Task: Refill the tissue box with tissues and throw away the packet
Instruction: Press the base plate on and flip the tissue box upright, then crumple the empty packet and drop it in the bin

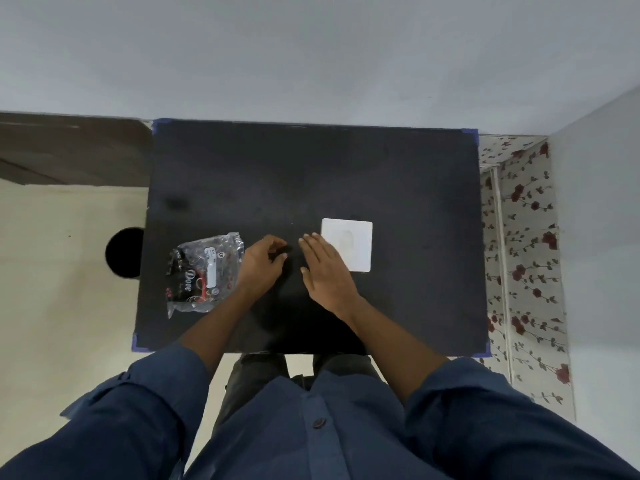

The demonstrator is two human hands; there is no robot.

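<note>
A white square tissue box point(353, 244) with an oval slot in its top lies on the black table point(311, 174), right of centre. A crumpled clear plastic packet point(204, 271) with black and red print lies at the table's left. My left hand point(261, 266) hovers just right of the packet, fingers curled in toward the thumb; whether anything is pinched there is too dark to tell. My right hand point(325, 271) is flat, fingers stretched out, resting by the box's left edge and holding nothing.
A round black bin point(123, 252) stands on the floor against the table's left edge. A flowered cloth point(519, 254) hangs to the right of the table. A grey wall runs behind the table's far edge.
</note>
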